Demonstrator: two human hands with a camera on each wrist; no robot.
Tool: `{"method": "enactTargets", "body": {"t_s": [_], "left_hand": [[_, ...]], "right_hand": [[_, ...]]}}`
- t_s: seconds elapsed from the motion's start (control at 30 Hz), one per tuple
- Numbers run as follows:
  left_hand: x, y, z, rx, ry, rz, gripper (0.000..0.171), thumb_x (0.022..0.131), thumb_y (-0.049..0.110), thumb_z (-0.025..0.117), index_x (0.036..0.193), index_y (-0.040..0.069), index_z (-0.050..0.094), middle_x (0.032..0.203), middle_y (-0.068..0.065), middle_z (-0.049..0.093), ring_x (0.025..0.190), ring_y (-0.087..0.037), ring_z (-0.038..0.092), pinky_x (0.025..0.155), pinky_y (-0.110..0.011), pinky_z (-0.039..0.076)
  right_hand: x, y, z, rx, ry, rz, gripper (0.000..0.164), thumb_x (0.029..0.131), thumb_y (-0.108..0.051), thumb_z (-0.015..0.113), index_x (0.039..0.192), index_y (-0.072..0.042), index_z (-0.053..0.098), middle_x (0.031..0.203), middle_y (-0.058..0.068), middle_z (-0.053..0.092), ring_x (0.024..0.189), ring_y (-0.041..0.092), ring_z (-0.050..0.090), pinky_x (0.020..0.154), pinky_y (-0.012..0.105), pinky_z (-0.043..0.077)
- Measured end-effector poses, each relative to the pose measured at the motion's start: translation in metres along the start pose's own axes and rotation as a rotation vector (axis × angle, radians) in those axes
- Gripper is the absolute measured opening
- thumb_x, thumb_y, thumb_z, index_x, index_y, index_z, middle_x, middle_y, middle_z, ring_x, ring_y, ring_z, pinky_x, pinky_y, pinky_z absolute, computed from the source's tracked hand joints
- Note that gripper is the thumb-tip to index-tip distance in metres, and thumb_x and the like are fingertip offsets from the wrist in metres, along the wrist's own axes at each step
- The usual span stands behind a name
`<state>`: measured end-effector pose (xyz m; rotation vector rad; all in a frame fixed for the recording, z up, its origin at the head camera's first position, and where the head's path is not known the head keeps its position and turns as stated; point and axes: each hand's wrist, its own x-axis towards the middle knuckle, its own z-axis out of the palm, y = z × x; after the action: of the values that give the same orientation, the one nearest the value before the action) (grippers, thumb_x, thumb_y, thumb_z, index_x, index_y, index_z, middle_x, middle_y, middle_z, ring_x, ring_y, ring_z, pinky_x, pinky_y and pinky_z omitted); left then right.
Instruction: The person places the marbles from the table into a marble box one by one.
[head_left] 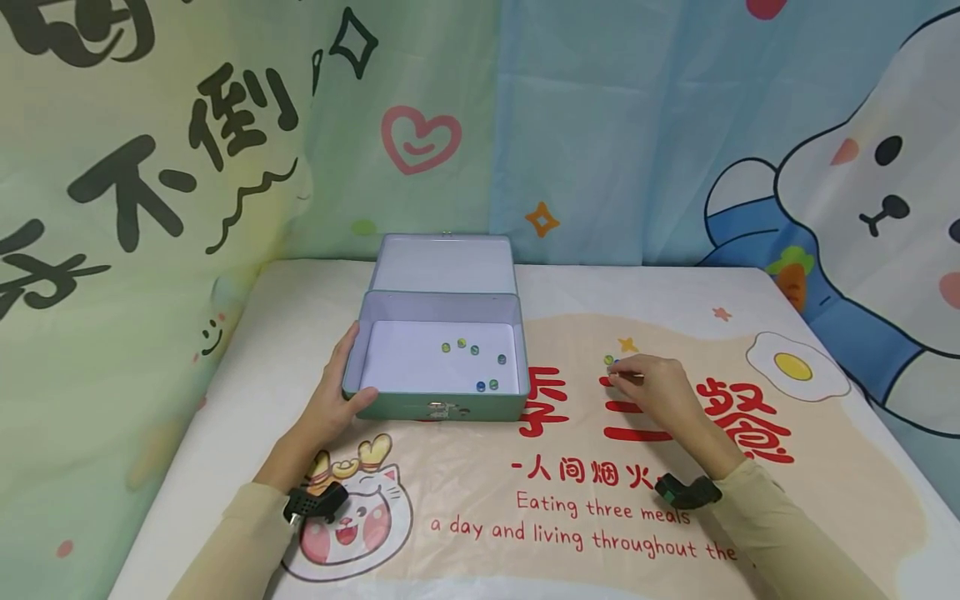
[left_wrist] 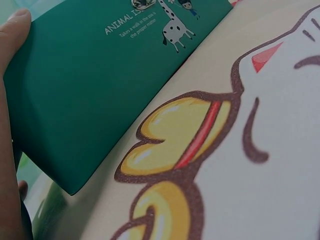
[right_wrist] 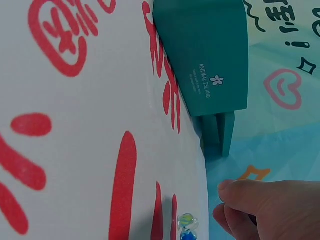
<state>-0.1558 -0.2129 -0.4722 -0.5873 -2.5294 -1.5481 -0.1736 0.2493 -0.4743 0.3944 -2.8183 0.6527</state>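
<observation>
A green tin box [head_left: 442, 407] with a white inside stands with its hinged lid [head_left: 442, 263] raised at the back. Several glass marbles [head_left: 462, 342] lie scattered on its floor. My left hand [head_left: 333, 392] grips the box's front left corner, thumb over the front rim and fingers along the side. To the right of the box, my right hand [head_left: 652, 387] is low over the table, thumb and fingers bent close together. Right by its fingertips are a yellow-green marble [right_wrist: 188, 221] and a blue marble [right_wrist: 188, 234]. Whether those fingers pinch anything I cannot tell.
The table is covered by a printed cloth [head_left: 600, 567] with red characters, a cartoon cat and a fried egg. Behind it hangs a patterned curtain [head_left: 570, 125] in green and blue. Both wrists wear dark bands.
</observation>
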Motion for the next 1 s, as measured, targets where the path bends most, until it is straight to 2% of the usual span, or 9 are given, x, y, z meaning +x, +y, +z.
{"method": "enactTargets", "body": {"t_s": [0.4, 0.63, 1.0], "left_hand": [[0.001, 0.002, -0.001, -0.002, 0.001, 0.012, 0.093, 0.084, 0.037, 0.062, 0.152, 0.003, 0.009, 0.156, -0.025, 0.01, 0.14, -0.049, 0.014, 0.104, -0.073, 0.014], [0.001, 0.004, -0.001, 0.002, 0.001, 0.007, 0.092, 0.083, 0.033, 0.062, 0.152, 0.004, 0.009, 0.156, -0.024, 0.01, 0.14, -0.048, 0.014, 0.105, -0.072, 0.014], [0.0, 0.004, -0.001, 0.009, 0.002, 0.0, 0.092, 0.083, 0.034, 0.062, 0.152, 0.003, 0.009, 0.156, -0.025, 0.01, 0.14, -0.049, 0.014, 0.105, -0.072, 0.014]], "right_hand": [[0.005, -0.008, -0.003, -0.007, -0.026, -0.029, 0.025, 0.081, -0.013, 0.075, 0.104, -0.006, 0.073, 0.103, 0.014, 0.072, 0.089, 0.029, 0.069, 0.079, 0.042, 0.055], [0.008, -0.015, -0.006, 0.007, -0.048, -0.034, 0.023, 0.081, -0.013, 0.074, 0.103, -0.007, 0.073, 0.098, 0.011, 0.072, 0.088, 0.027, 0.069, 0.079, 0.042, 0.055], [0.011, -0.027, -0.009, 0.027, -0.028, -0.092, 0.022, 0.08, -0.015, 0.076, 0.101, -0.008, 0.074, 0.095, 0.007, 0.073, 0.084, 0.022, 0.069, 0.075, 0.039, 0.056]]}}
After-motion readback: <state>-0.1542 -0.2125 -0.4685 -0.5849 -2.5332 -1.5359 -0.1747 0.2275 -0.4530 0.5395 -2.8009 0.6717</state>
